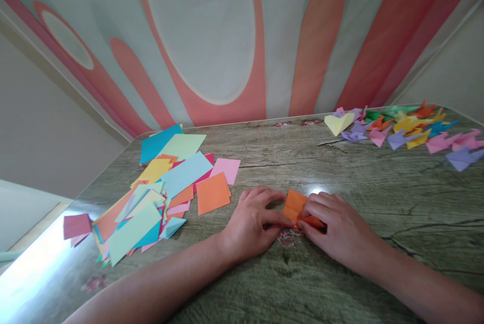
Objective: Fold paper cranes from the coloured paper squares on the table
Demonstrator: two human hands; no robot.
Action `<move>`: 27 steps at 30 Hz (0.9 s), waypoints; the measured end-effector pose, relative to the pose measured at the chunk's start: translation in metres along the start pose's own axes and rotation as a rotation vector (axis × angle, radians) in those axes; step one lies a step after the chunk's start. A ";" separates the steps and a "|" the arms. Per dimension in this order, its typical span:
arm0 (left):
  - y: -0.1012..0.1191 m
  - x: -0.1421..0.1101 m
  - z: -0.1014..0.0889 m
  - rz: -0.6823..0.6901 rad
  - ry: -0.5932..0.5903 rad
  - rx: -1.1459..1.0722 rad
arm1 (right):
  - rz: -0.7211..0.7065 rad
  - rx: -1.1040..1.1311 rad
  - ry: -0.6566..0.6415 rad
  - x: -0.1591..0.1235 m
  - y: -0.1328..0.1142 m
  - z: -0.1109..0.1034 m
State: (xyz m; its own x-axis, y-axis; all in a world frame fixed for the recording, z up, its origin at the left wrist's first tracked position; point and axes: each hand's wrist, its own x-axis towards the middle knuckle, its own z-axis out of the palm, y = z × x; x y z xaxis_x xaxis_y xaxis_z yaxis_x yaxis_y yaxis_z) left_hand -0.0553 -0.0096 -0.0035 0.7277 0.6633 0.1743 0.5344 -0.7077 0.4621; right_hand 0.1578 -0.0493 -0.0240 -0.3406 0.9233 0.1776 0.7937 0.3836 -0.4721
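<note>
A small square of orange paper (292, 205) with crease lines lies on the wood-grain table between my two hands. My left hand (254, 218) grips its left side, with fingertips at the upper left edge and others at the lower edge. Bent around the paper's right part is my right hand (335, 220), its thumb and fingers closed on a folded flap (313, 221). The fingers partly hide that flap, so its exact fold cannot be seen.
Loose coloured paper sheets (134, 235) lie heaped on the left, with an orange square (213, 194) at the heap's right edge. Folded paper figures (412, 124) cluster at the back right, beside a pale yellow paper heart (339, 123). A patterned curtain (280, 61) hangs behind the table (272, 157).
</note>
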 end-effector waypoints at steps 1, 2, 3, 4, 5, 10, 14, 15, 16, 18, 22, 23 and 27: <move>-0.001 0.000 0.000 0.011 -0.003 0.012 | 0.002 0.000 0.002 0.000 0.000 0.000; -0.001 0.000 -0.001 0.026 -0.009 0.027 | 0.004 0.000 0.003 0.000 0.000 0.000; -0.001 -0.001 -0.002 0.044 -0.021 0.047 | 0.007 0.001 0.004 0.000 0.001 0.001; -0.001 -0.001 -0.004 0.069 -0.036 0.071 | 0.010 0.005 0.006 0.000 0.001 0.000; -0.001 -0.001 -0.006 0.099 -0.055 0.098 | 0.015 0.014 0.005 0.000 0.002 0.000; 0.004 -0.002 -0.012 0.315 -0.194 0.227 | 0.037 0.062 -0.006 0.000 0.006 -0.006; 0.007 -0.004 -0.010 0.371 -0.237 0.273 | 0.057 0.077 -0.005 -0.002 0.012 -0.011; 0.007 -0.005 -0.010 0.363 -0.238 0.269 | 0.061 0.080 -0.005 -0.002 0.013 -0.012; 0.008 -0.005 -0.010 0.355 -0.242 0.259 | 0.061 0.082 -0.005 -0.002 0.013 -0.012; 0.008 -0.004 -0.011 0.342 -0.256 0.230 | 0.054 0.082 -0.001 -0.002 0.014 -0.013; 0.008 -0.001 -0.013 0.324 -0.278 0.184 | 0.036 0.072 0.024 -0.001 0.014 -0.012; 0.008 -0.001 -0.014 0.321 -0.280 0.178 | 0.030 0.069 0.031 -0.001 0.014 -0.012; 0.009 0.001 -0.016 0.312 -0.299 0.174 | 0.015 0.060 0.044 -0.001 0.014 -0.011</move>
State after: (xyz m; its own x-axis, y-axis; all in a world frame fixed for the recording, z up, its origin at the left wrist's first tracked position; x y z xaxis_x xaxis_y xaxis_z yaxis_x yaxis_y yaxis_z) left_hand -0.0565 -0.0115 0.0143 0.9434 0.3313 0.0112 0.3161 -0.9093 0.2706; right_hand 0.1752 -0.0444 -0.0211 -0.3051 0.9295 0.2072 0.7663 0.3688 -0.5261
